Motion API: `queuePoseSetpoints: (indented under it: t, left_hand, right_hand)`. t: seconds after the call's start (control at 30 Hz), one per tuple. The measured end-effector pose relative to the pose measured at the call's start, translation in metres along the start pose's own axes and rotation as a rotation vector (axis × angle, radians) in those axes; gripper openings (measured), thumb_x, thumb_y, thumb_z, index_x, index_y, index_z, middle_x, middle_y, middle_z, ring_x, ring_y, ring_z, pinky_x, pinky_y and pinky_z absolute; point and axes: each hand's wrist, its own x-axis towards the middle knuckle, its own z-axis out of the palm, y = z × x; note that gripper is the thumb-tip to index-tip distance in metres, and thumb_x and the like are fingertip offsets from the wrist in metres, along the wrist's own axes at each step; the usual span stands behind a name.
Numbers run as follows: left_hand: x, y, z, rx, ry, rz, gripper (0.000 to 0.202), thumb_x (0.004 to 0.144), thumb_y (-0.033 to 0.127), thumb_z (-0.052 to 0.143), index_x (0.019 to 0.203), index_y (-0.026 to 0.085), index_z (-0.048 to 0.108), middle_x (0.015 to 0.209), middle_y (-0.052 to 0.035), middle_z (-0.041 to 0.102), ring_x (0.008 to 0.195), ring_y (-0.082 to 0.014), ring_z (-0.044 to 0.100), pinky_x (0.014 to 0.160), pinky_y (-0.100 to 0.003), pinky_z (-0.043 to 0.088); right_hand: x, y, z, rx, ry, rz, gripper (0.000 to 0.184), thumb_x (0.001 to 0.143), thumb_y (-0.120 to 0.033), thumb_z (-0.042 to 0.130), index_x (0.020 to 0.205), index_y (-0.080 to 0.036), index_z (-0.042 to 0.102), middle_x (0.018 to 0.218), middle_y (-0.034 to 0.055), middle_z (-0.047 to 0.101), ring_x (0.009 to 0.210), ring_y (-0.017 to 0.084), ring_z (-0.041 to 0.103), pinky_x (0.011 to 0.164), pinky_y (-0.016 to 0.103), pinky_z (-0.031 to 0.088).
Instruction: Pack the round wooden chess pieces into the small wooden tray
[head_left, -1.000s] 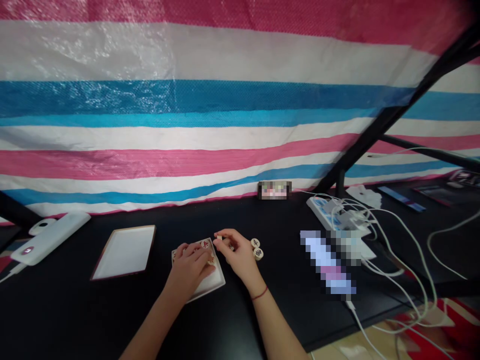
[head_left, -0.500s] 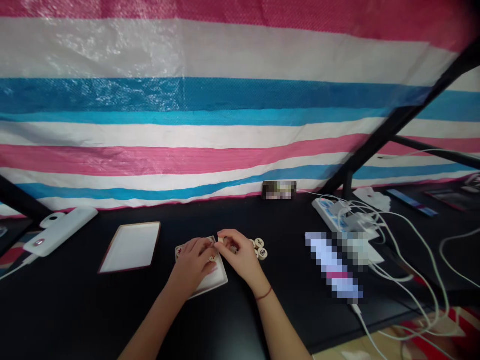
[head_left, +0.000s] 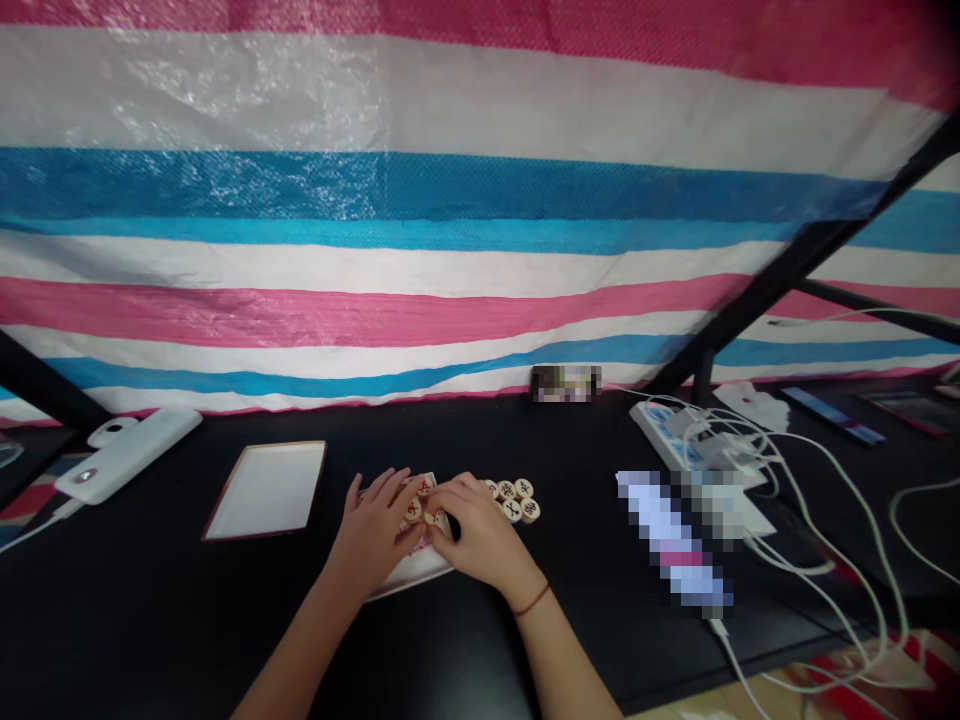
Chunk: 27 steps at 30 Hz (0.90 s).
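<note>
A white box (head_left: 409,580) holds round Chinese chess pieces (head_left: 412,510) with red characters. My left hand (head_left: 375,530) lies over the left part of the box, fingers spread and resting on the pieces. With bent fingers, my right hand (head_left: 480,530) pinches a Chinese chess piece (head_left: 434,517) at the right side of the box; the hand partly covers it. Just right of that hand, several black-lettered Chinese chess pieces (head_left: 512,511) lie grouped on the black table (head_left: 465,640). Both hands hide much of the box.
An open shallow lid (head_left: 266,490) with a white inside lies to the left. Beyond it is a white device (head_left: 131,460) with a cable. At right are a power strip (head_left: 660,430), tangled white cables (head_left: 840,500) and a blurred-out phone (head_left: 675,540). A striped sheet (head_left: 450,200) hangs behind.
My right hand has shifted left onto the box's right side, uncovering more black-lettered pieces. My left hand's fingers have spread wider over the red-lettered ones. The view has shifted slightly.
</note>
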Motion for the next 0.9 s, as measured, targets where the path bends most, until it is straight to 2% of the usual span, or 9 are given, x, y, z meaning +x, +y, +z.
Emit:
queuePoseSetpoints:
  t: [0.1,0.27,0.63,0.8,0.9]
  left_hand:
    - [-0.001,0.000,-0.001,0.003,-0.045,-0.005,0.045,0.089,0.030,0.056,0.134,0.029,0.051,0.135,-0.0071,0.058,0.124,-0.0277,0.052,0.105,-0.050,0.033]
    - [0.000,-0.001,-0.001,-0.009,-0.050,-0.011,0.044,0.090,0.028,0.053,0.134,0.029,0.051,0.135,-0.0067,0.059,0.122,-0.0262,0.053,0.104,-0.047,0.034]
    - [-0.001,-0.002,-0.001,-0.023,-0.064,0.000,0.043,0.090,0.027,0.054,0.133,0.029,0.052,0.131,-0.0062,0.061,0.119,-0.0244,0.054,0.103,-0.046,0.033]
    - [-0.002,-0.005,-0.003,-0.042,-0.072,0.018,0.044,0.090,0.027,0.054,0.133,0.031,0.051,0.130,-0.0051,0.061,0.118,-0.0233,0.054,0.104,-0.044,0.033]
    - [-0.002,-0.007,-0.004,-0.051,-0.090,0.030,0.043,0.091,0.028,0.054,0.133,0.032,0.051,0.131,-0.0048,0.061,0.119,-0.0231,0.054,0.103,-0.044,0.034]
  right_hand:
    - [0.000,-0.001,0.000,-0.089,-0.027,-0.006,0.014,0.076,-0.011,0.064,0.084,-0.022,0.060,0.098,0.0025,0.065,0.094,0.021,0.049,0.086,0.035,0.040]
    - [0.002,0.000,0.002,-0.207,-0.039,0.022,0.020,0.077,-0.006,0.058,0.090,-0.021,0.059,0.097,0.0039,0.059,0.090,0.020,0.048,0.080,0.033,0.040]
    - [0.003,-0.004,0.005,-0.201,-0.039,0.034,0.014,0.080,-0.009,0.060,0.088,-0.020,0.058,0.096,0.0040,0.058,0.088,0.020,0.048,0.078,0.031,0.038]
    - [0.001,-0.011,0.000,-0.214,-0.057,0.053,0.014,0.078,-0.022,0.064,0.089,-0.021,0.056,0.086,0.0019,0.059,0.084,0.020,0.049,0.075,0.032,0.033]
    - [0.000,-0.013,0.000,-0.219,-0.070,0.074,0.009,0.078,-0.020,0.060,0.086,-0.021,0.055,0.076,-0.0008,0.058,0.078,0.018,0.049,0.073,0.031,0.029]
